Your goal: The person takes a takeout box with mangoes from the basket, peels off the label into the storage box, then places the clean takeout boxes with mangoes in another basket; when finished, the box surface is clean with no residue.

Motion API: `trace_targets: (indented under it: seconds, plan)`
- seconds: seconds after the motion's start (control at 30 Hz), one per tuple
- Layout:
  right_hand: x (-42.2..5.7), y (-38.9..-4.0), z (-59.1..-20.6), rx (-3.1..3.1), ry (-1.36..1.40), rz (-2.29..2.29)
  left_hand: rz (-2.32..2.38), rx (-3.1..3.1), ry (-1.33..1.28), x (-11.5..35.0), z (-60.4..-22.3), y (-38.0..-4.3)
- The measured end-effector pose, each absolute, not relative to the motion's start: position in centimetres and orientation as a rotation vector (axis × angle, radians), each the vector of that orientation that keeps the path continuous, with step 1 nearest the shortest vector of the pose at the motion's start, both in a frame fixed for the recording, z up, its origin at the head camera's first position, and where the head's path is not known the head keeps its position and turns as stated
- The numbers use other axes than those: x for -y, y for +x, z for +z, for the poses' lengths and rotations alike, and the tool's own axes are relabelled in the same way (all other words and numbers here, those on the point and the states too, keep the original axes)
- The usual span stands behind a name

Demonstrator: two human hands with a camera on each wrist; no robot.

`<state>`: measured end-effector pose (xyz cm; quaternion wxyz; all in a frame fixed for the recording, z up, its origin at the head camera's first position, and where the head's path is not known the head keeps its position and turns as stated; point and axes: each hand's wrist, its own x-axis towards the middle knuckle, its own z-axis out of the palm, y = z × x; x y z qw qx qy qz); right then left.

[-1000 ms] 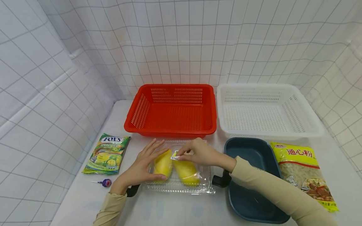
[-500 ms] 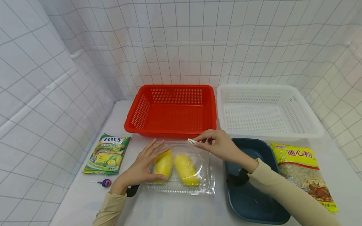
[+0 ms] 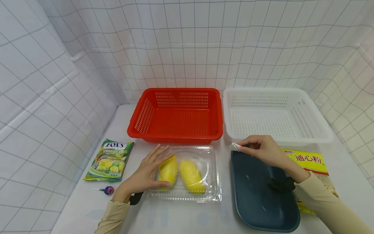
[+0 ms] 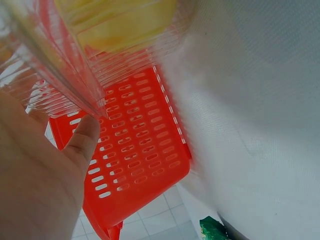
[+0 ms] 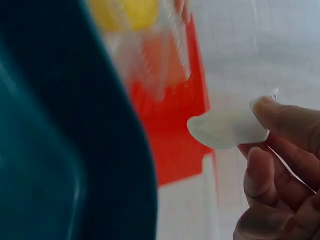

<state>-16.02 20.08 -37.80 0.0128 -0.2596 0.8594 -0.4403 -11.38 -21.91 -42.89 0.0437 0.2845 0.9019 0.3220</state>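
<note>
A clear plastic clamshell box lies on the table with two yellow, mango-like fruits inside. My left hand rests spread over its left side, fingers extended. In the left wrist view, the thumb touches the box's clear edge. My right hand is above the far end of a dark blue tray, pinching a small white sticker between thumb and fingertips. The right wrist view shows this sticker from its pale, slightly curved side. Dark marks show on it in the head view.
A red basket and a white basket stand behind. To the left are a green candy bag and a lollipop. A yellow pasta bag lies right, partly under my right arm.
My right hand has come away from the box lid, carrying the sticker right to above the tray. My left hand has stayed on the box.
</note>
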Motion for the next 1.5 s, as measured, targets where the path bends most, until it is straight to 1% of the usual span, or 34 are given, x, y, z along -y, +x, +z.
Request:
trace_targets:
  seconds: [0.17, 0.4, 0.77, 1.1, 1.5]
  plan:
    - [-22.8, -16.5, -39.4, -2.651, -0.832, -1.256, 0.982, -2.756, 0.861, 22.0, -42.8, -11.4]
    - [-24.5, -16.5, -40.1, -2.549, -0.862, -1.152, 0.979, -2.757, 0.859, 21.9, -42.7, -11.3]
    - [-24.9, -16.1, -40.8, -2.543, -0.917, -1.012, 0.988, -2.758, 0.872, 22.0, -42.9, -11.4]
    - [-24.9, -16.2, -42.5, -2.521, -1.099, -0.938, 0.988, -2.755, 0.864, 22.0, -43.0, -11.4]
    - [-24.9, -15.9, -42.8, -2.363, -1.107, -0.816, 0.986, -2.754, 0.849, 21.8, -42.8, -11.4]
